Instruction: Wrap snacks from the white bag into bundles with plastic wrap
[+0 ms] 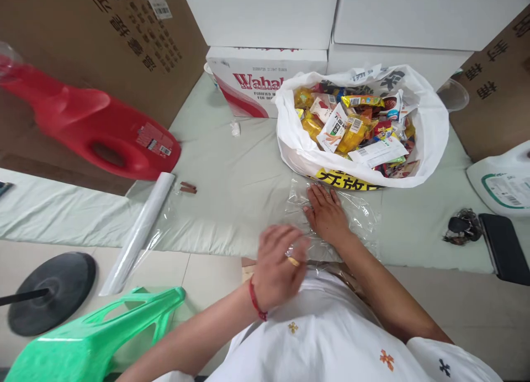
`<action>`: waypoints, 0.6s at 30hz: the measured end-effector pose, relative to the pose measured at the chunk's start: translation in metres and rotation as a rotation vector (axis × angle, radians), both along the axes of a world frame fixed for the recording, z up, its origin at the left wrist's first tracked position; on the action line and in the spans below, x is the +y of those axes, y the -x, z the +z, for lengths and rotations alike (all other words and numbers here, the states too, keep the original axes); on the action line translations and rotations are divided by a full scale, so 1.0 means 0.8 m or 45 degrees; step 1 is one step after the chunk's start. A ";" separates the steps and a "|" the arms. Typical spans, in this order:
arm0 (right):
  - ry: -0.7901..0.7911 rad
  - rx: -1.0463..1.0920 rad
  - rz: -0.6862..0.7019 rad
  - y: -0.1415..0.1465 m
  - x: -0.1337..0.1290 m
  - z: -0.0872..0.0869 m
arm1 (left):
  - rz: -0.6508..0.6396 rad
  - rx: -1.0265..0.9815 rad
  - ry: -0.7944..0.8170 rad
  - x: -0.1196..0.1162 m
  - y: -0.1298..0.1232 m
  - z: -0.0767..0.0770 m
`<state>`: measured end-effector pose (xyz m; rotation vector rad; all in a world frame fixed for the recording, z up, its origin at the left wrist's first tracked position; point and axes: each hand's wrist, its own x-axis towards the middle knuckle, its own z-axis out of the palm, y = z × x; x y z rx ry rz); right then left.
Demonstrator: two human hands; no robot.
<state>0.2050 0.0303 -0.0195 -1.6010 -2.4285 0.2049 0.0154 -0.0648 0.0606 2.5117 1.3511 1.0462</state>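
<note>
A clear plastic bag [364, 219] lies spread at the table's near edge. My right hand [327, 213] presses flat on it with the fingers stretched out. My left hand [281, 266] is curled closed and slightly blurred, over the table edge to the left of the bag. Whatever its fingers hold, if anything, I cannot make out. Just beyond my right hand stands a white shopping bag [285, 144], wide open at the top and full of packaged snacks [354, 125] in colourful wrappers.
At left are a red detergent jug [86, 117], a plastic film roll [138, 233] overhanging the edge, small brown pieces [188, 187] and a green stool [62, 343]. A Wahaha carton [265, 75] stands behind. At right lie a black phone [503, 247] and a dark tangled item [461, 226].
</note>
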 end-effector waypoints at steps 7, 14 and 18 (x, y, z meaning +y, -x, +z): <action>0.012 -0.021 -0.236 -0.030 -0.035 0.009 | -0.542 0.534 0.376 0.000 -0.005 -0.051; 0.121 -0.090 -0.612 -0.098 -0.070 0.030 | -0.857 0.566 0.692 0.074 0.050 -0.064; 0.167 -0.156 -0.783 -0.147 -0.068 0.032 | -0.987 0.543 0.806 0.127 0.037 -0.043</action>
